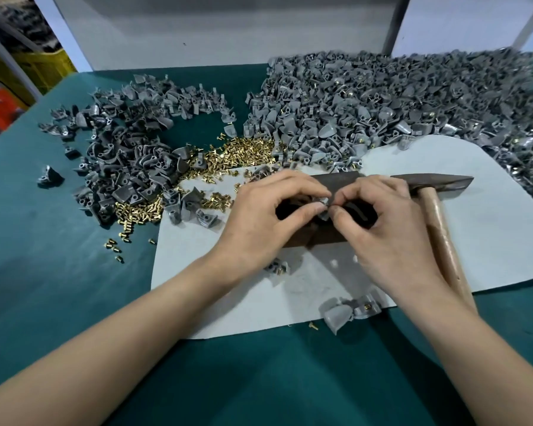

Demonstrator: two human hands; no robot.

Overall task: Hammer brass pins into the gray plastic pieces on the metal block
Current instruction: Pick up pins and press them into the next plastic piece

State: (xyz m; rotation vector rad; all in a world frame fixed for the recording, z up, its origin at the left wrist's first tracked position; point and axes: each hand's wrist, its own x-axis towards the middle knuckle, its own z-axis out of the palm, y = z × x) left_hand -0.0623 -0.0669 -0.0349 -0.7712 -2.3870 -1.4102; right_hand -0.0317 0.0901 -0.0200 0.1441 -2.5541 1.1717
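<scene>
Both hands meet over the dark metal block (pixel 336 179) in the middle of the white mat. My left hand (pixel 268 216) pinches a small gray plastic piece (pixel 324 207) between thumb and fingers. My right hand (pixel 388 222) pinches at the same piece from the right; whether a brass pin is in its fingertips is hidden. The hammer (pixel 437 210) lies on the mat under my right hand, its dark head pointing right and its wooden handle running toward me. Loose brass pins (pixel 237 152) lie in a heap behind the block.
The white mat (pixel 490 241) lies on a green table (pixel 59 272). A big pile of gray pieces (pixel 397 106) fills the back right, a darker pile (pixel 126 155) the left. Two or three gray pieces (pixel 348 312) sit at the mat's near edge. A white wall stands behind.
</scene>
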